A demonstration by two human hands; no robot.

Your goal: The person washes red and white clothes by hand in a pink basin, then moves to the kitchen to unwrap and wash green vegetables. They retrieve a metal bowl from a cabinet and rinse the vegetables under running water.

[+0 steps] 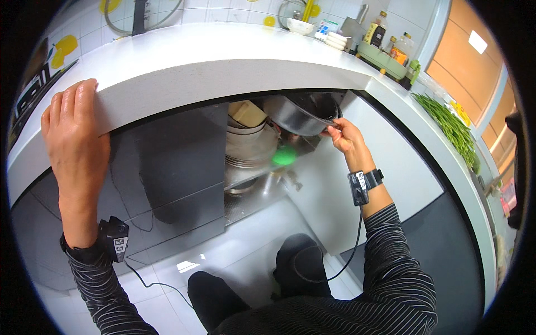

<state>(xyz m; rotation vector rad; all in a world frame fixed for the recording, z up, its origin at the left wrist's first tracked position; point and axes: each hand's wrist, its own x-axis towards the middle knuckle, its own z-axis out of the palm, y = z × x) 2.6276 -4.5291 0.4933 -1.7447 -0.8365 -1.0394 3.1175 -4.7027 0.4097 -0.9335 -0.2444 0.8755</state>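
My right hand (347,135) grips the rim of a dark metal pot (299,117) at the mouth of an open lower cabinet. The pot is tilted, and its upper part sits in shadow under the counter. Left of it, inside the cabinet, stands a stack of bowls and pans (250,144) with a cream-coloured container (246,114) on top. A green round thing (284,155) shows below the pot; what it is I cannot tell. My left hand (75,121) rests on the front edge of the white countertop (201,46), with its fingers over the top.
A white cabinet door (389,167) stands open on the right; a dark grey door (176,163) covers the left. Green vegetable stalks (450,125) lie on the right counter. Behind them are a green tray of bottles (381,56), a cleaver (354,25) and a white bowl (299,27).
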